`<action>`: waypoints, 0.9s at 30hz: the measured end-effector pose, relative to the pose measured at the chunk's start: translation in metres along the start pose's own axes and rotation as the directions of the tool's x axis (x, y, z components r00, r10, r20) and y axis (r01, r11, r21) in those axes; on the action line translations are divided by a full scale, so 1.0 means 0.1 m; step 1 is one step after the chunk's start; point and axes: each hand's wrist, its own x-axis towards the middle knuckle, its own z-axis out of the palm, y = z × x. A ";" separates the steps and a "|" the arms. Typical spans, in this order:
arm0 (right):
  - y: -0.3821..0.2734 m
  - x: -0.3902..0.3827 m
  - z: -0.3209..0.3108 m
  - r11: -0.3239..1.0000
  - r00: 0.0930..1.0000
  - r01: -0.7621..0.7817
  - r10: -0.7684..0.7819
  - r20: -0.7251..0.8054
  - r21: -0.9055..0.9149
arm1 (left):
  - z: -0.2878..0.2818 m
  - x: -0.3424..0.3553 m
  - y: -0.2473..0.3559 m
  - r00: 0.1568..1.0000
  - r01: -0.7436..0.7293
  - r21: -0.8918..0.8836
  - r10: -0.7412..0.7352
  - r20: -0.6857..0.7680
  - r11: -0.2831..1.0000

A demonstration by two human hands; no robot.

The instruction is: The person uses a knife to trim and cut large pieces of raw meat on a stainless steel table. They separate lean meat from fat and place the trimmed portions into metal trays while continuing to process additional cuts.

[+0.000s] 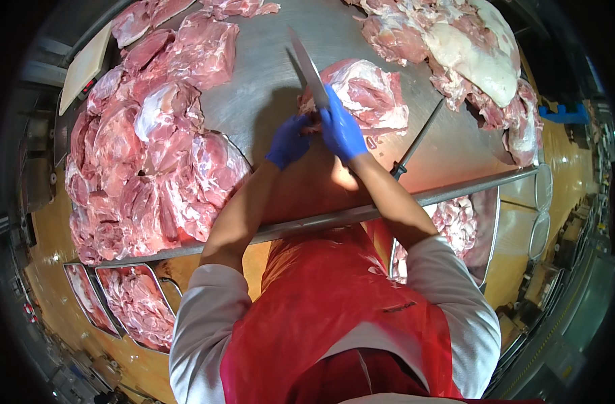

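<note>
A large piece of raw meat [371, 94] with white fat lies on the steel table [260, 60] in front of me. My right hand [342, 131], in a blue glove, is closed round the handle of a knife [305, 62]. Its long blade points away from me and a little left, beside the meat's left edge. The handle is hidden in the glove. My left hand [288, 143], also blue-gloved, is closed at the meat's near left edge and seems to pinch it; the fingertips are partly hidden.
Many meat pieces [159, 148] are heaped on the left. More meat with pale skin [466, 57] lies far right. A sharpening steel [418, 138] rests right of my right hand. Below the table edge stand meat-filled containers [136, 303]. A white board [85, 67] is far left.
</note>
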 end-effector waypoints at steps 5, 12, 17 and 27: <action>-0.15 -0.49 -0.29 0.916 0.829 -0.247 0.369 0.420 -0.317 | -0.21 0.13 -0.12 0.979 0.169 -0.033 -0.164 0.119 0.985; -0.41 -1.13 -1.00 0.881 0.728 -0.254 0.445 0.521 -0.399 | -0.37 0.12 -0.04 0.780 0.617 -0.329 -0.502 0.373 0.715; -0.50 -0.28 -0.12 0.980 0.972 -0.149 0.170 0.161 -0.130 | -0.35 -0.06 -0.08 0.849 0.515 -0.159 -0.476 0.231 0.842; -0.62 -1.57 -0.49 0.806 0.699 -0.361 0.567 0.435 -0.470 | -0.46 0.23 -0.63 0.992 0.108 -0.227 -0.121 -0.044 0.968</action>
